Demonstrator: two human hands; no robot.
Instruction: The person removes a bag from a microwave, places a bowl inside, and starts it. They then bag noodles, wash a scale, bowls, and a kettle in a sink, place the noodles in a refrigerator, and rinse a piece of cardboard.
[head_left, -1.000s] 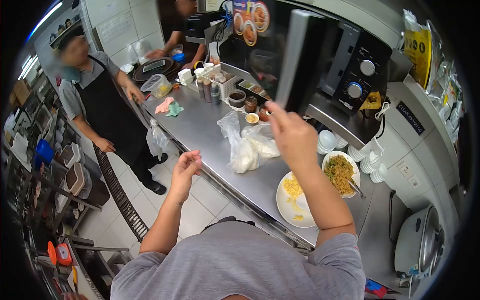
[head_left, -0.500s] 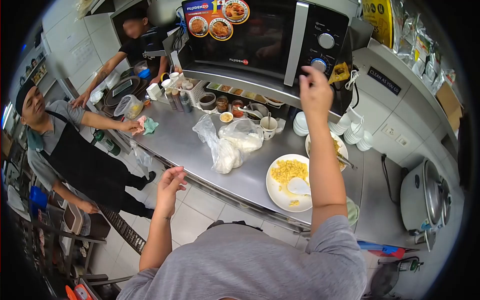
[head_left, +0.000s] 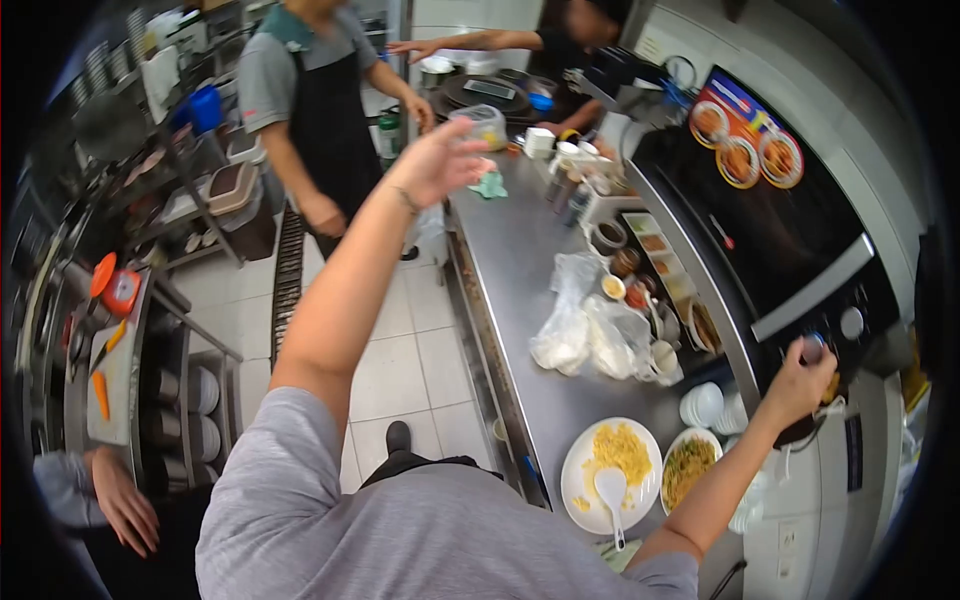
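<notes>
My right hand [head_left: 798, 382] has its fingers closed round the lower knob [head_left: 812, 350] of a black microwave [head_left: 790, 225] on the shelf above the counter. The upper knob [head_left: 851, 323] beside it is untouched. My left hand [head_left: 440, 165] is stretched out ahead in the air, fingers apart and holding nothing, between the counter and a co-worker. Below my right forearm a white plate [head_left: 575, 480] carries yellow scrambled egg [head_left: 622, 452] and a white rice paddle [head_left: 612, 497]. Beside it is a dish of noodle-like food with greens [head_left: 690, 468].
On the steel counter [head_left: 500, 260] lie plastic bags of white food [head_left: 590, 335], near condiment jars and stacked white bowls [head_left: 705, 405]. A co-worker in an apron [head_left: 335, 130] stands ahead; another person's hand [head_left: 125, 505] shows lower left, near a cutting board [head_left: 112, 390] with carrots.
My view has swung to the left. My left hand has risen and reached outward with fingers spread. My right hand, near the knob before, is now closed on it.
</notes>
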